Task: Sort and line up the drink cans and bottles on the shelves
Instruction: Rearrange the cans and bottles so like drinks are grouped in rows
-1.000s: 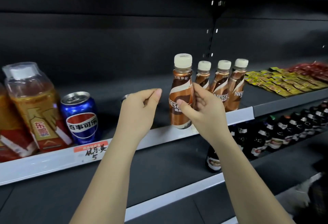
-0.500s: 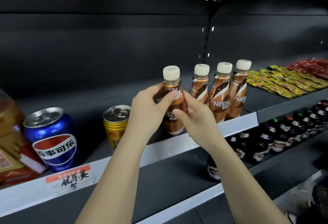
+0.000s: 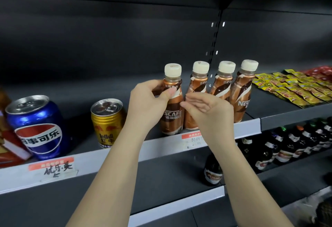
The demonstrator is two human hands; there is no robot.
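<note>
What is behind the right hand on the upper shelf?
Behind the right hand stand two brown coffee bottles, the second and third of a row of four. Their caps and shoulders show; their lower bodies and bases are covered by the hand, as is part of the shelf edge.

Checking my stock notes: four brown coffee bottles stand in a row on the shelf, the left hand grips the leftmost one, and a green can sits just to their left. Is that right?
Not quite: the can just left of the coffee bottles is gold, not green, as the head view shows. The rest holds: four stand in a row, and the left hand grips the leftmost bottle.
</note>
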